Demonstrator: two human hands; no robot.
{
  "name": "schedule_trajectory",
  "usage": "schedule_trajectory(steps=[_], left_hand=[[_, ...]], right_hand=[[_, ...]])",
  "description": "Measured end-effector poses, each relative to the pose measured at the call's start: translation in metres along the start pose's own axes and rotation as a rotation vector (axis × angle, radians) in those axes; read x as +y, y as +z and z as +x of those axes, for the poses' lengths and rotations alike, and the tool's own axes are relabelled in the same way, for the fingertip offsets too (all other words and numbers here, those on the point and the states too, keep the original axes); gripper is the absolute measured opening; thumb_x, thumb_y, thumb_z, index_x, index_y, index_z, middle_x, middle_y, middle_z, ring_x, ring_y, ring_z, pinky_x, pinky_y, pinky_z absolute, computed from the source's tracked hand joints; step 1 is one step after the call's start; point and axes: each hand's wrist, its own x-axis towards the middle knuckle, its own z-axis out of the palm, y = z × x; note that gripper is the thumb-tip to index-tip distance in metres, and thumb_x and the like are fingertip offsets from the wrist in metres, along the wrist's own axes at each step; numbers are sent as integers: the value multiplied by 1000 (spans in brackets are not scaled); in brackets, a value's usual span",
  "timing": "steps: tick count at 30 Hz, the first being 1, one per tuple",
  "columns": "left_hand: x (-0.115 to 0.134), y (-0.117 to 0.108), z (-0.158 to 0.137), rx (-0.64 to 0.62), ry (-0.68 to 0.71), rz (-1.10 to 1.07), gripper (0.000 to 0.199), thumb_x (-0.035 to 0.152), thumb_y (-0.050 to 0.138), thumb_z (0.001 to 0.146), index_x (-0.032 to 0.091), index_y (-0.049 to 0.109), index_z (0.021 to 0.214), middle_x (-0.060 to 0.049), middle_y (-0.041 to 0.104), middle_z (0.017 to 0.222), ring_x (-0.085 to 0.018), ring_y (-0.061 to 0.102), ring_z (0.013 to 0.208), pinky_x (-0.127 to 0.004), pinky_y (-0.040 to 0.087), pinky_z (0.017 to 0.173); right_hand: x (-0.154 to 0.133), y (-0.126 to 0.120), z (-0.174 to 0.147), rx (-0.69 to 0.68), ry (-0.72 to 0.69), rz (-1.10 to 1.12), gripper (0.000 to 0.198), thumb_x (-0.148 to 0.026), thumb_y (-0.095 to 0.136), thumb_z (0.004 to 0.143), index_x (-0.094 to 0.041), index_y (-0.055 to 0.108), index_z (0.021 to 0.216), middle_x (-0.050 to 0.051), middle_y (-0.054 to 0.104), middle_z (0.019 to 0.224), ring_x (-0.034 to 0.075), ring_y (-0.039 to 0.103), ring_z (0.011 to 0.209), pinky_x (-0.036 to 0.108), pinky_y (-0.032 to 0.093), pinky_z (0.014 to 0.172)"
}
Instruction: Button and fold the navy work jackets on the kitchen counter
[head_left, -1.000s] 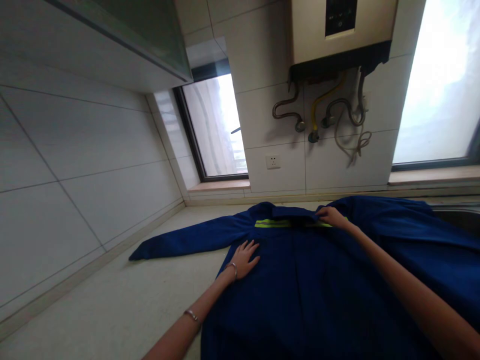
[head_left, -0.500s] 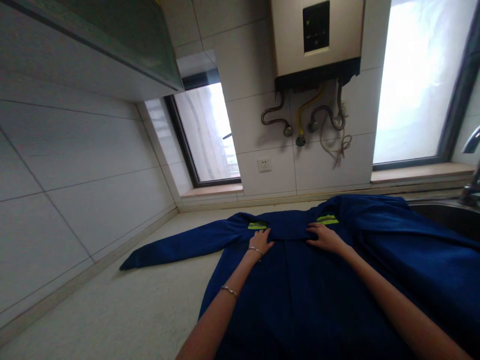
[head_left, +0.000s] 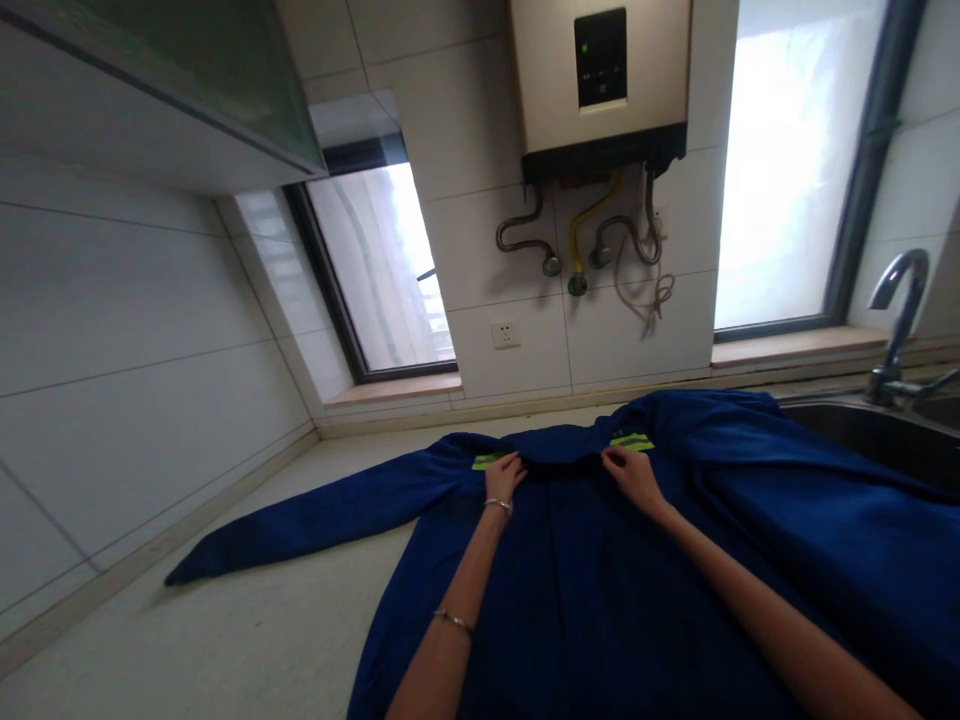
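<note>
A dark blue work jacket [head_left: 600,580] with yellow-green reflective strips lies spread over the counter, its collar toward the wall. My left hand [head_left: 504,476] pinches the left end of the collar [head_left: 555,443], close to one reflective strip [head_left: 489,460]. At the collar's other end, my right hand [head_left: 628,474] pinches the edge beside the second strip [head_left: 634,441]. The collar edge between my hands is lifted a little, with a dark gap under it. One sleeve [head_left: 300,513] stretches out to the left; the other side of the jacket bunches toward the sink.
On the right, a sink [head_left: 840,425] with a chrome faucet [head_left: 896,330] adjoins the jacket. A water heater [head_left: 604,80] with pipes hangs on the tiled wall above a socket [head_left: 505,335]. The pale counter [head_left: 247,640] shows at left, below a wall cabinet [head_left: 187,90].
My fingers, earlier resting flat on the collar, have closed on its edge and raised it slightly. The view has swung right, bringing more of the sink and faucet in.
</note>
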Motion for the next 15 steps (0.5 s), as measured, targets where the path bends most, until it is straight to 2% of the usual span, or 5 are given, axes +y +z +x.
schedule_trajectory(steps=[3, 5, 7, 11, 15], left_hand=[[10, -5, -5, -136, -157, -420, 17, 7, 59, 74, 9, 63, 91, -10, 67, 80, -16, 65, 74, -36, 53, 79], [16, -11, -8, -276, -237, -606, 20, 6, 60, 69, 8, 62, 88, -11, 67, 81, -18, 65, 75, -37, 51, 81], [20, -14, -8, -324, -226, -544, 18, 9, 59, 67, 9, 62, 85, -10, 66, 80, -18, 63, 74, -37, 51, 77], [17, -17, -4, -231, -135, -277, 7, 14, 54, 65, 14, 59, 71, -3, 62, 75, -16, 58, 75, -29, 49, 66], [16, -26, -2, -294, -104, -139, 4, 12, 55, 59, 15, 55, 57, 1, 57, 68, -12, 54, 72, -21, 44, 66]], right_hand=[[-6, 3, 3, 93, 189, 394, 17, -33, 64, 69, -18, 66, 76, 4, 66, 75, 18, 60, 69, 32, 47, 72], [-9, 4, 6, 82, 342, 708, 17, -32, 68, 66, -17, 63, 73, 2, 63, 70, 15, 60, 66, 31, 49, 71], [-11, 3, 8, 28, 493, 923, 15, -29, 68, 66, -17, 60, 72, 0, 61, 66, 13, 58, 63, 28, 50, 68], [-8, -6, 13, -81, 720, 1032, 11, -21, 60, 70, -18, 51, 66, -3, 53, 55, 9, 53, 52, 24, 49, 61], [-7, -23, 17, -255, 697, 889, 9, -23, 55, 71, -19, 49, 67, -4, 51, 53, 9, 50, 50, 21, 44, 53]])
